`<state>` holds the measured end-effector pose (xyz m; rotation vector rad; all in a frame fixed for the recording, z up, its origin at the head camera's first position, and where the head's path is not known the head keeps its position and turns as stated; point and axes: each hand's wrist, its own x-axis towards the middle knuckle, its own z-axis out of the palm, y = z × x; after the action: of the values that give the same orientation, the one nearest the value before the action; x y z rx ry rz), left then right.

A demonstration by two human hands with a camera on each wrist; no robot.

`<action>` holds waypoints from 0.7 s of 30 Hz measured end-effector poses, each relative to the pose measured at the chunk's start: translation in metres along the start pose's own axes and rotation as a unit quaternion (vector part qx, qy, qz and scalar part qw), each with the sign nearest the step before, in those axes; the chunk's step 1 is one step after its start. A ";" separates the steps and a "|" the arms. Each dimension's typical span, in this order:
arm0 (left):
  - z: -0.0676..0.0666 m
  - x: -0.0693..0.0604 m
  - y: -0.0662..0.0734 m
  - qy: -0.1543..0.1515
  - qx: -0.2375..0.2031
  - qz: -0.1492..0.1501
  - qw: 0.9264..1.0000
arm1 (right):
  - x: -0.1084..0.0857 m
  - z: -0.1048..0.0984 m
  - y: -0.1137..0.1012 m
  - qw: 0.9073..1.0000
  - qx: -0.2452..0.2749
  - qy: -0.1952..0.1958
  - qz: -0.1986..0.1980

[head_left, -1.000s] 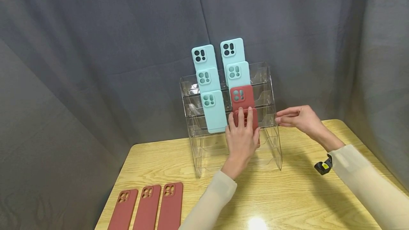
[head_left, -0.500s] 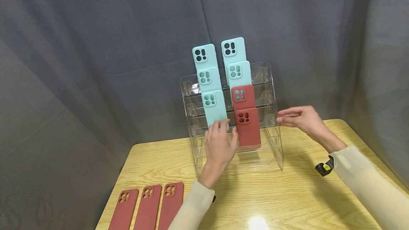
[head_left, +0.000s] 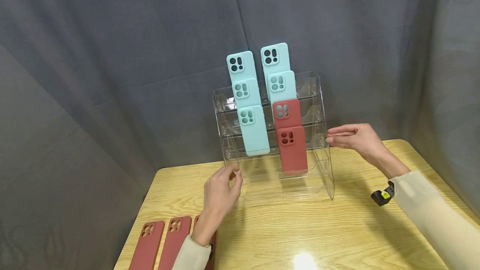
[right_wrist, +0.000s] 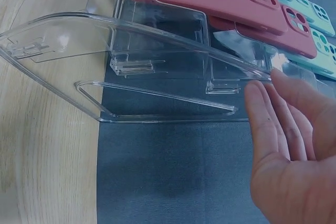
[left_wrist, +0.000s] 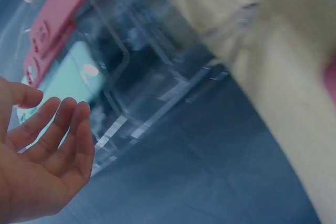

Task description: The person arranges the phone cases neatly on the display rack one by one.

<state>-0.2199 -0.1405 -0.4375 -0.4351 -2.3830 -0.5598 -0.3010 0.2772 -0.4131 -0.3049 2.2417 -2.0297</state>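
Note:
A clear tiered display rack (head_left: 258, 182) holds phone cases in two columns. The left column has light blue phone cases (head_left: 255, 134). On the right, light blue cases (head_left: 282, 84) sit above two red phone cases (head_left: 294, 155). My right hand (head_left: 361, 141) pinches the rack's right side edge between thumb and fingers, as the right wrist view shows with the hand (right_wrist: 294, 150) at the clear panel. My left hand (head_left: 219, 188) is in front of the rack's lower left corner, holding nothing; its fingers (left_wrist: 65, 129) are loosely bent in the left wrist view.
Red phone cases (head_left: 148, 245) lie in a row on the wooden table (head_left: 180, 186) at front left, one partly hidden under my left forearm. A grey curtain (head_left: 168, 53) hangs behind and on both sides.
My left hand has left the lower red case on the rack and moved left and down towards the cases on the table. My right hand has stayed at the rack's side.

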 end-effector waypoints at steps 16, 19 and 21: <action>-0.023 -0.079 -0.069 -0.207 0.027 -0.097 0.973 | 0.001 -0.001 0.000 1.000 -0.017 -0.008 0.008; -0.026 -0.087 -0.078 -0.226 0.036 -0.109 0.967 | 0.001 -0.002 0.000 1.000 -0.012 -0.009 0.009; -0.028 -0.091 -0.082 -0.237 0.039 -0.111 0.964 | 0.002 -0.002 -0.001 1.000 -0.009 -0.009 0.007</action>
<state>-0.1749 -0.2391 -0.5005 -0.2896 -2.9284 -0.4990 -0.3034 0.2784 -0.4120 -0.3065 2.2447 -1.9932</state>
